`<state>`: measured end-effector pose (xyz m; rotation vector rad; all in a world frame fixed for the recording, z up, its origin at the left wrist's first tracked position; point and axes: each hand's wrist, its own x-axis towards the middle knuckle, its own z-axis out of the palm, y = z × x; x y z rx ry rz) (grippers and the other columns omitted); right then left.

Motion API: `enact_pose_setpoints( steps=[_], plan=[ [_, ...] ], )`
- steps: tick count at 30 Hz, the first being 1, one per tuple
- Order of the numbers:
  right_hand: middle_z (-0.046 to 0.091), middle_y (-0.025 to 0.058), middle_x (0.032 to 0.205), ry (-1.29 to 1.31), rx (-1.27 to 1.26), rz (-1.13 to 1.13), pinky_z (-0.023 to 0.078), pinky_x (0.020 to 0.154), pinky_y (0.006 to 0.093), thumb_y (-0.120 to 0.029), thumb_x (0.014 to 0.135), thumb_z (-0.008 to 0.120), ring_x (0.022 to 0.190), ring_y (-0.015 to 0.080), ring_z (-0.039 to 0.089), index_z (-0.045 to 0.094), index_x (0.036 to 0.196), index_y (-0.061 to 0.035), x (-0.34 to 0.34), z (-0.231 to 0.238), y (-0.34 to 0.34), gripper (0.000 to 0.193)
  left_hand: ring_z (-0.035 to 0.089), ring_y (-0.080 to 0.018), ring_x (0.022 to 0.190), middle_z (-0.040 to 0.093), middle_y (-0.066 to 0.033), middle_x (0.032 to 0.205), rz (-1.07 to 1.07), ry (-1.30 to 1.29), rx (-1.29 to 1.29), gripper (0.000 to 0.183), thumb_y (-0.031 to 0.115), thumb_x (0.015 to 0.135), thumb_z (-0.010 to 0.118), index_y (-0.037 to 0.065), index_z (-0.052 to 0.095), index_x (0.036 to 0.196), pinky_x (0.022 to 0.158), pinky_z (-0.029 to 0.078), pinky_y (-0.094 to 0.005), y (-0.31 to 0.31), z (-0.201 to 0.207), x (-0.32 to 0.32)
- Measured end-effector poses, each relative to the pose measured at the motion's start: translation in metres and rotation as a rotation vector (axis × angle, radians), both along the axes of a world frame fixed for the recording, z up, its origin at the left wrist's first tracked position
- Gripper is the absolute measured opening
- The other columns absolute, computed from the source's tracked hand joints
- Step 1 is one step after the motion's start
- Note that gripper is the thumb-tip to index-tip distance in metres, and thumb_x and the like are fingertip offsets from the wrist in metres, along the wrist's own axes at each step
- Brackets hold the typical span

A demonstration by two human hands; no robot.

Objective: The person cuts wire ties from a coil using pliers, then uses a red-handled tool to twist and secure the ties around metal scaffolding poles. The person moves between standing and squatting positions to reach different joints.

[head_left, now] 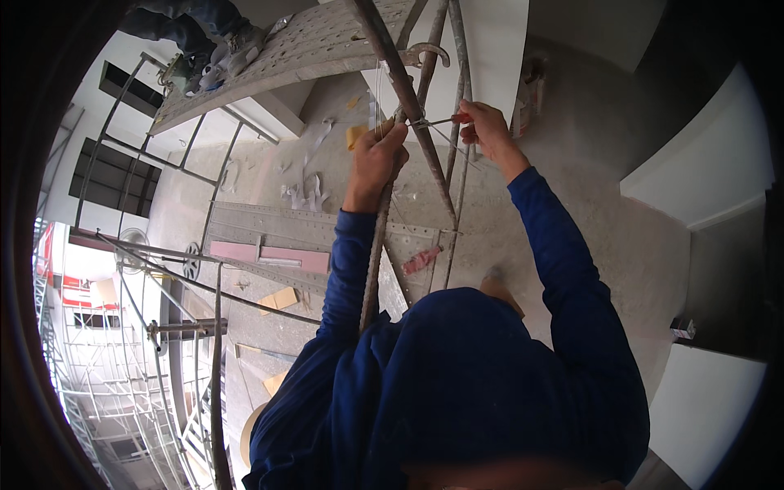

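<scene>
Bare concrete floor [588, 163] under everything here, scuffed and littered, looks like an indoor building site. Over on the left, a tangle of scaffold tubes. Far left there's a perforated platform [314, 41] with another person's trouser legs [214, 16] at its far end. Pinkish board [302, 260] lies low down, left of the middle.

Then the ribbed bar [376, 261], running from near the wearer's body up to the left hand [377, 162], which is closed around its far end. I'd bet on stiff, fairly heavy steel; the ribs should give bare skin some bite, and holding it right by the crossing seems a sensible spot to steady it.

Just right of that fist, the dark pole [398, 77] slants across. Looks rigid, maybe slick where it's worn smooth.

Next along is the red-handled tool [463, 118], its thin shaft pointing left to the crossing. Can't make out the tip. Probably light and stiff; the handle's the place to grab, not the skinny shaft. The right hand [490, 135] has exactly that, fingers pinched round the red bit. Far right, just pale panels [706, 163].
</scene>
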<state>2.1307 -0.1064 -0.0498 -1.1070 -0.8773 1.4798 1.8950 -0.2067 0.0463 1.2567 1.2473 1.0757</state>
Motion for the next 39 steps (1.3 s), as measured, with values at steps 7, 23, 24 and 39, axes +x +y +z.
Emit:
enact_pose_setpoints(
  steps=[7,23,24,39],
  plan=[
    [0.063,0.0024,0.076,-0.154,0.279,-0.214,0.049,0.053,0.0274,-0.041,0.110,0.060,0.057,0.0080,0.056,0.072,0.105,-0.0021,-0.054,-0.080,-0.078,0.041,0.042,-0.0045,0.045,0.054,0.0033,0.062,-0.021,-0.015,0.030,0.025,0.030,0.109,0.059,0.010,0.068,0.097,0.042,0.028,-0.0240,0.002,-0.001,-0.003],
    [0.067,0.0134,0.082,-0.391,0.725,-0.122,0.053,0.062,0.0345,-0.008,0.101,0.068,0.066,0.0209,0.068,0.049,0.153,0.0008,-0.111,0.010,-0.221,0.056,0.043,-0.0046,0.047,0.054,0.0031,0.061,-0.009,-0.059,0.006,0.023,0.026,0.105,0.063,0.009,0.067,0.090,0.045,0.029,-0.0249,-0.007,0.008,0.000],
    [0.068,0.0156,0.086,-0.409,0.776,-0.060,0.054,0.064,0.0362,-0.006,0.099,0.070,0.070,0.0245,0.069,0.051,0.151,0.0008,-0.108,0.018,-0.226,0.055,0.043,-0.0046,0.048,0.054,0.0029,0.061,-0.011,-0.057,0.002,0.023,0.026,0.105,0.064,0.009,0.067,0.090,0.046,0.030,-0.0249,-0.007,0.009,0.000],
    [0.062,0.0079,0.101,-1.250,2.073,0.008,0.049,0.111,0.0517,-0.027,0.095,0.068,0.113,0.0330,0.064,0.071,0.098,-0.0140,-0.043,0.072,-0.136,0.014,0.054,-0.0078,0.059,0.060,0.0009,0.074,-0.033,-0.119,-0.019,0.019,0.023,0.107,0.060,0.007,0.069,0.102,0.053,0.041,-0.0249,0.000,-0.001,-0.004]
  ],
)
